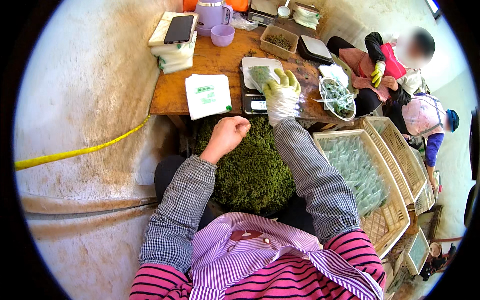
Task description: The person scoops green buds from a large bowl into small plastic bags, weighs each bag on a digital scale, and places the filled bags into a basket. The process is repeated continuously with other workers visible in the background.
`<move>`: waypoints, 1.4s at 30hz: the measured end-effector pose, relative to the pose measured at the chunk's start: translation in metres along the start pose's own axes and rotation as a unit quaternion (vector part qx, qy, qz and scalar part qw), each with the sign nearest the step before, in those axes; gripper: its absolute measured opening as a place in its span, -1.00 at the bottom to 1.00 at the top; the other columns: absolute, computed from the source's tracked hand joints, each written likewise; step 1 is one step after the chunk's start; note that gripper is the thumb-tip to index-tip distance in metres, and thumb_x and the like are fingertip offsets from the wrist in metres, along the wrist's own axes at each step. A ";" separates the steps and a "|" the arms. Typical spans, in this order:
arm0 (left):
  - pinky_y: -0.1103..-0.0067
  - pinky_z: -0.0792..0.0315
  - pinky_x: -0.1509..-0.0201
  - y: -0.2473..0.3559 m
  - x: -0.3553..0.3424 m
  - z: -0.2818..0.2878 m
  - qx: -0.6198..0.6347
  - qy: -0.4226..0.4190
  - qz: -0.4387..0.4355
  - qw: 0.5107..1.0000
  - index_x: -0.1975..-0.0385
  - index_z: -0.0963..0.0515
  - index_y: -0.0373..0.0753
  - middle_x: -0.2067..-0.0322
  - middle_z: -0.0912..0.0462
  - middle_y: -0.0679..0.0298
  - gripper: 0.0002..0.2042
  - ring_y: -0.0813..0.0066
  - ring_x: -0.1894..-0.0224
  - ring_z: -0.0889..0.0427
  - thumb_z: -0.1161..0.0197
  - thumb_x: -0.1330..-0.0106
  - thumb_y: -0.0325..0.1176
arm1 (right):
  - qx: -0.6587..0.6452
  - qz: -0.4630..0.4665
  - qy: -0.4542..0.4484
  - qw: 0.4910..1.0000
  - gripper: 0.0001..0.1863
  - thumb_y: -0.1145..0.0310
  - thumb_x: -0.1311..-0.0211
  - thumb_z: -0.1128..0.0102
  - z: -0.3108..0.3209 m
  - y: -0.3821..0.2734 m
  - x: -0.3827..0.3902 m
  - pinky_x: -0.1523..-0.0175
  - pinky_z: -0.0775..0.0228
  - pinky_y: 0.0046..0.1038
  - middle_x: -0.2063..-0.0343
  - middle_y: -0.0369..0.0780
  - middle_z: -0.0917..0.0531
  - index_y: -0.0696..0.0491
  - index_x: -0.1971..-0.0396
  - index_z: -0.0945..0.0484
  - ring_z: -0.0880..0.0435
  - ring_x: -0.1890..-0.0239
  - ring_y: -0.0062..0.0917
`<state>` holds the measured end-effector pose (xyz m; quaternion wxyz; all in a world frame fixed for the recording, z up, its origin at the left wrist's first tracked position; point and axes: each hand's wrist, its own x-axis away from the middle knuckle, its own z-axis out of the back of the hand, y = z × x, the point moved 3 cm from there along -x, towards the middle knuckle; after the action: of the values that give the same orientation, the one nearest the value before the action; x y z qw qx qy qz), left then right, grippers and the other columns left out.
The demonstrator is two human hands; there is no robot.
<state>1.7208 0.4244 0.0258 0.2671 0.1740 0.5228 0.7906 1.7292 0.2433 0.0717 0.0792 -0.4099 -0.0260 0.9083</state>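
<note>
My right hand, in a whitish glove stained yellow-green at the fingers, is over the right side of a small digital scale. Its fingers are bent and apart. The thumb side meets the edge of a small clear bag of green bits lying on the scale plate. My bare left hand is closed in front of the table edge, fingertips together; what they hold, if anything, is hidden. Beneath both hands is a big heap of small green plant pieces. A stack of white printed bags lies left of the scale.
On the wooden table are a phone on stacked bags, a lilac jug, a lilac cup, and a tub of plant bits. A basket of filled packets stands at right. Two people sit beyond.
</note>
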 end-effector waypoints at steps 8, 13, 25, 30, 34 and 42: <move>0.57 -0.53 0.22 0.004 0.003 0.002 -0.027 0.003 -0.013 1.000 0.19 -0.57 -0.40 0.41 -0.68 0.20 -0.80 0.50 0.36 -0.67 -0.14 -0.29 -0.42 | -0.096 -0.021 -0.094 0.991 -0.49 0.27 0.06 -0.33 0.006 0.008 0.011 -0.31 -0.06 -0.10 -0.23 -0.03 -0.34 -0.11 -0.01 -0.55 -0.23 -0.27 -0.03; 0.57 -0.54 0.21 -0.001 0.004 0.002 -0.047 0.001 -0.022 0.999 0.17 -0.56 -0.39 0.39 -0.68 0.20 -0.79 0.47 0.35 -0.68 -0.14 -0.30 -0.40 | -0.214 -0.100 -0.119 0.965 -0.68 0.46 -0.04 -0.23 0.075 0.015 0.049 -0.21 -0.27 -0.26 -0.07 -0.04 -0.49 0.04 0.12 -0.62 -0.43 -0.13 -0.20; 0.46 -0.50 0.20 -0.014 0.003 -0.004 -0.023 0.008 -0.001 1.000 0.28 -0.62 -0.26 0.48 -0.67 0.20 -0.81 0.36 0.38 -0.66 -0.13 -0.26 -0.32 | -0.155 -0.111 -0.290 0.938 -0.86 0.42 0.09 -0.34 0.077 0.013 0.143 -0.23 -0.19 -0.24 0.18 -0.24 -0.63 0.09 0.45 -0.67 -0.42 -0.09 -0.30; 0.48 -0.49 0.22 -0.010 0.003 -0.004 -0.021 0.004 0.005 1.000 0.32 -0.61 -0.28 0.54 -0.65 0.22 -0.82 0.39 0.42 -0.66 -0.13 -0.26 -0.33 | -0.411 -0.350 -0.241 0.807 -0.87 0.54 -0.08 -0.26 0.083 0.026 0.144 -0.05 -0.39 -0.47 0.18 -0.19 -0.61 0.25 0.36 -0.62 -0.52 0.10 -0.47; 0.56 -0.54 0.24 0.001 0.005 -0.006 0.004 -0.045 0.018 0.999 0.11 -0.53 -0.42 0.36 -0.64 0.16 -0.77 0.44 0.37 -0.68 -0.05 -0.36 -0.43 | -0.548 -0.499 -0.217 0.635 -0.73 0.48 -0.25 -0.18 0.091 0.026 0.136 -0.02 -0.34 -0.61 0.25 -0.29 -0.60 0.22 0.07 -0.53 -0.51 0.18 -0.63; 0.59 -0.53 0.28 0.006 0.009 -0.021 0.106 -0.091 0.043 0.989 -0.02 -0.47 -0.38 0.21 -0.64 0.16 -0.72 0.49 0.33 -0.67 -0.05 -0.41 -0.38 | -0.633 -0.548 -0.189 0.513 -0.77 0.31 -0.29 -0.16 0.080 0.024 0.130 -0.15 -0.24 -0.38 0.16 -0.29 -0.61 0.10 0.14 -0.54 -0.51 0.08 -0.56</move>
<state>1.7004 0.4123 0.0229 0.2593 0.2945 0.5691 0.7226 1.5812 0.2422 0.0259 0.2741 -0.0742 -0.8282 0.4832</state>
